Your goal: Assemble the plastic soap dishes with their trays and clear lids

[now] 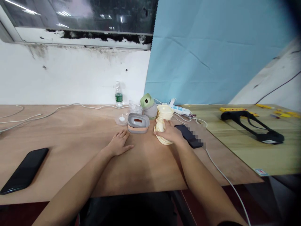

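Note:
My left hand [118,144] rests flat on the wooden table, fingers spread and holding nothing. Just beyond its fingertips stands a grey oval plastic container [138,124] with a peach band and a slot in its top. My right hand [172,132] grips a small stack of cream plastic dishes [164,140], thumb to the left; the hand partly hides them. Right behind that is a taller upright stack of similar cream dishes [164,113]. Behind the grey container are clear plastic parts [135,107] and grey containers [150,111] with a tilted green piece [146,100] on top.
A water bottle [118,95] stands by the wall near a clear disc [121,119]. Phones lie at left [24,170] and right [187,135], the latter beside a white cable. A power strip [181,110] sits at the back; a black strap frame [254,127] lies far right.

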Demonstrator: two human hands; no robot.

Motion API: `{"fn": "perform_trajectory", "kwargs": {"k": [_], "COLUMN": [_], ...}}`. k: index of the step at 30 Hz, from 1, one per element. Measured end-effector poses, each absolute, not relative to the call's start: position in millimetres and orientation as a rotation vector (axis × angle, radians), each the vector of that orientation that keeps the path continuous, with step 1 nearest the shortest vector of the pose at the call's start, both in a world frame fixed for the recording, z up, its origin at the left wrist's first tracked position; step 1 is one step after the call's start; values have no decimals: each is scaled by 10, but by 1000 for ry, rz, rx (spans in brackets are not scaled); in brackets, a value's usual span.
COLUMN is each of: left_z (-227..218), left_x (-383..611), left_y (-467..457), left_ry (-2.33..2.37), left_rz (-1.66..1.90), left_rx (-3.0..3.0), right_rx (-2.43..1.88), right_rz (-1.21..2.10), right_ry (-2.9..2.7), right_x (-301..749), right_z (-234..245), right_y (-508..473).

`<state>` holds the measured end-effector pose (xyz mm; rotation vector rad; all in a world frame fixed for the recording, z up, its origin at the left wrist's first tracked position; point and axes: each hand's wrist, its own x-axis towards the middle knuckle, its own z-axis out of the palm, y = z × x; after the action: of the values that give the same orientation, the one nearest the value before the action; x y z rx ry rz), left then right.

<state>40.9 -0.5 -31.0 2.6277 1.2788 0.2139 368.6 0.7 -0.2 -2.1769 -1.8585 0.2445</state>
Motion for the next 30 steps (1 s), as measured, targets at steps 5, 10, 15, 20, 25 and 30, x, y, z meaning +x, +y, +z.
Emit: {"fn": "perform_trajectory", "kwargs": {"k": [5,10,15,20,25,30], "left_z": [-315,-320,-324,-326,-320,-310], "left_x": [403,396,397,391,390,391], "left_y": [0,1,4,6,1,-2], "left_ry": [1269,1262,1253,1262,1259,1260], "left_rz": [209,224,215,229,230,226], "left_rx": [2631,2621,2629,2619,2619,2616], "right_rx": [-2000,-1869,-1832,-1825,-1882,-1867], "right_rz": [241,464,688,636,528,519], "right_ry": [-1774,-1983,-2255,-2278,-2182,-2194], "right_x": [3592,3742,3955,3850,3764,3844], "right_z": [27,132,234,214,103,12], "right_y": [34,-42,-148,-121,-36,4]}}
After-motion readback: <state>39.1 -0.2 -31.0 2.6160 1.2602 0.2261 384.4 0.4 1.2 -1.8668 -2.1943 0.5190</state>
